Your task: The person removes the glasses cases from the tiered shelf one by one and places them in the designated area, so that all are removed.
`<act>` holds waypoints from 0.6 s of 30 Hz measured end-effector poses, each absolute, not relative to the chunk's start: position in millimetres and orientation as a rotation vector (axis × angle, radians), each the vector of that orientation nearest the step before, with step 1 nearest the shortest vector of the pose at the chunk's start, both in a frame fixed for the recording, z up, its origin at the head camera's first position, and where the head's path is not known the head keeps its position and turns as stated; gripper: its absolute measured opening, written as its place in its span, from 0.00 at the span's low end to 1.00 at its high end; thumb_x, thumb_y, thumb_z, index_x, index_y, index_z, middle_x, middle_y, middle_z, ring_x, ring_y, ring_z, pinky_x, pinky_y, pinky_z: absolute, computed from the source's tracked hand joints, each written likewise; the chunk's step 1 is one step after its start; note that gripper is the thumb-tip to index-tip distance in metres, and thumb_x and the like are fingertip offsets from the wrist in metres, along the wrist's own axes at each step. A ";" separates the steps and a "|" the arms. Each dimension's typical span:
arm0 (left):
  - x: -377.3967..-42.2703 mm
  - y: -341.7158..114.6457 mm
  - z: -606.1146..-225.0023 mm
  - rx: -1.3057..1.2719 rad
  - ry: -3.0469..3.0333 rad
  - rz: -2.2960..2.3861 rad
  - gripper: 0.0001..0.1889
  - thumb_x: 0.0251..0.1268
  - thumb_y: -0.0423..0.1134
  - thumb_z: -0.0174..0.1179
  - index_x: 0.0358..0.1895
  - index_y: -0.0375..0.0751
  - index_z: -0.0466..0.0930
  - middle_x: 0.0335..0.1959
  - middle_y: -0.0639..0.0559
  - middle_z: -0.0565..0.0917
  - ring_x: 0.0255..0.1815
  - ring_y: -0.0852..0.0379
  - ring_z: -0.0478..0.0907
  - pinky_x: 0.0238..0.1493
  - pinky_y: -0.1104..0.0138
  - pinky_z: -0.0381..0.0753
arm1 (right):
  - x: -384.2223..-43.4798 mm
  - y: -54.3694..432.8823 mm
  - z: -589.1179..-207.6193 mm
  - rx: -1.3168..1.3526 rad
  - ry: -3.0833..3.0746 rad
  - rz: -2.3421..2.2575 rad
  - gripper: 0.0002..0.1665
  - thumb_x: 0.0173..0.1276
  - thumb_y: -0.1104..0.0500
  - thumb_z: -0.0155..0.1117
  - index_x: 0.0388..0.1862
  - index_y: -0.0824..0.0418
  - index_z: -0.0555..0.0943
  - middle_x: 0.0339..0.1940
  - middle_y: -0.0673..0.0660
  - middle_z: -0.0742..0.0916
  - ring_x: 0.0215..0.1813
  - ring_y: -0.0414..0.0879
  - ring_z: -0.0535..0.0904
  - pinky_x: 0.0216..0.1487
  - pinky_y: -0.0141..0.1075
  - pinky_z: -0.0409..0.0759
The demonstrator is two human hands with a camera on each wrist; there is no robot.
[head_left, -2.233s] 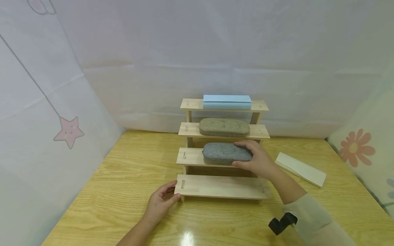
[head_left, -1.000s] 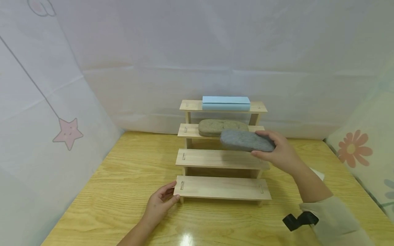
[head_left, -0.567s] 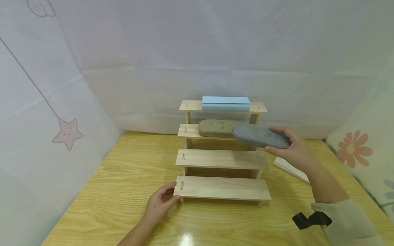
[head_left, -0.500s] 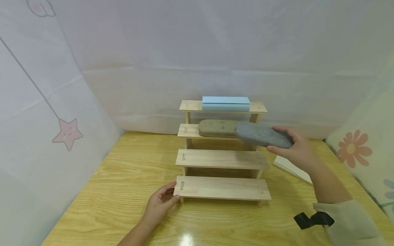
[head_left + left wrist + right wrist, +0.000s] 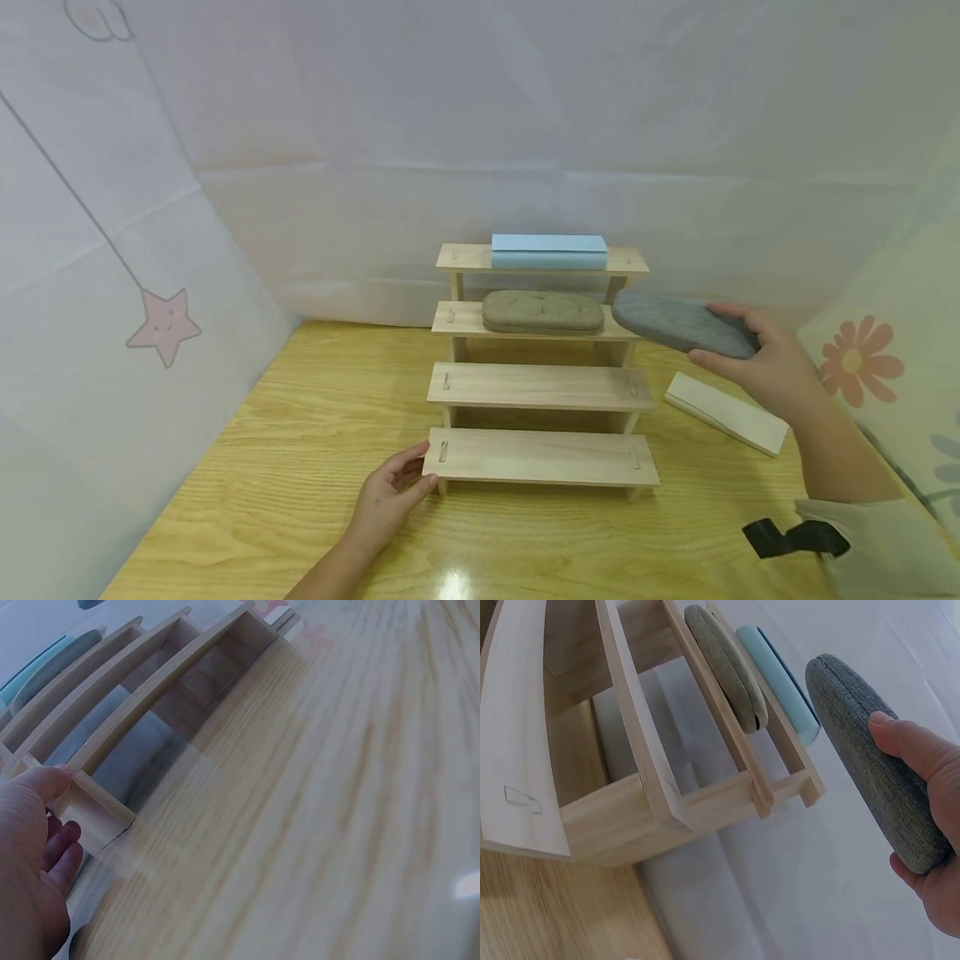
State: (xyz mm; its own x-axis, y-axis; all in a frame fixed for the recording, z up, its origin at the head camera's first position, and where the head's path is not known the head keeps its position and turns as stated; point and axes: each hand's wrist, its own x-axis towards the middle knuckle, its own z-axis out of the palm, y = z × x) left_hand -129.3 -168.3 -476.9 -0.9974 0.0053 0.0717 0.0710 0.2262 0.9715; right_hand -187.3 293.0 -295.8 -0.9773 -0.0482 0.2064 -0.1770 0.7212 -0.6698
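Note:
My right hand [image 5: 776, 367] grips the right end of a blue-grey fabric glasses case [image 5: 870, 761], holding it in the air to the right of the tiered wooden display rack [image 5: 540, 457]. Thumb and fingers lie on opposite sides of the case. At the rack's lowest step, my left hand [image 5: 386, 493] holds the left end, its thumb [image 5: 46, 780] on the front corner. An olive-brown fabric glasses case [image 5: 543, 312] lies on the second step from the top. Above it, a light blue folding case [image 5: 549, 252] sits on the top step.
A cream folding case [image 5: 726, 413] lies slantwise on the wooden table [image 5: 300, 467], right of the rack. White cloth [image 5: 375, 150] hangs close behind. A black strap mount [image 5: 797, 538] is on my right sleeve.
My right hand has lifted the blue-grey glasses case off the third step and carried it up and rightward, past the rack's edge. My left hand stays at the lowest step.

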 end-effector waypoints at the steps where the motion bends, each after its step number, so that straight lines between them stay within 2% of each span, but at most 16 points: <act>1: -129.4 -168.3 -476.9 -0.074 -2.416 -1.924 0.26 0.59 0.37 0.70 0.62 0.38 0.76 0.62 0.44 0.78 0.55 0.60 0.78 0.58 0.72 0.79 | -186.7 295.1 -295.9 0.178 -2.746 1.098 0.48 0.65 0.44 0.68 0.78 0.53 0.58 0.76 0.70 0.61 0.69 0.73 0.61 0.57 0.64 0.66; 9: -129.3 -168.0 -476.3 -0.076 -2.418 -1.928 0.27 0.59 0.37 0.69 0.62 0.37 0.76 0.62 0.44 0.79 0.56 0.56 0.78 0.58 0.71 0.79 | -181.8 313.8 -300.7 0.121 -2.727 1.096 0.47 0.67 0.44 0.67 0.79 0.53 0.57 0.77 0.70 0.60 0.68 0.73 0.61 0.54 0.64 0.66; 14: -129.8 -168.1 -476.9 -0.078 -2.422 -1.910 0.26 0.59 0.37 0.70 0.62 0.38 0.77 0.62 0.44 0.79 0.55 0.58 0.78 0.58 0.71 0.79 | -179.7 327.0 -306.6 0.111 -2.694 1.046 0.46 0.67 0.46 0.67 0.79 0.51 0.57 0.76 0.70 0.62 0.67 0.73 0.61 0.54 0.64 0.64; 18: -130.0 -168.2 -477.5 -0.079 -2.422 -1.904 0.26 0.59 0.37 0.70 0.62 0.38 0.77 0.61 0.45 0.79 0.55 0.60 0.78 0.59 0.70 0.79 | -177.5 334.4 -310.8 0.109 -2.665 1.019 0.46 0.67 0.49 0.68 0.78 0.57 0.57 0.74 0.73 0.63 0.65 0.75 0.63 0.54 0.65 0.63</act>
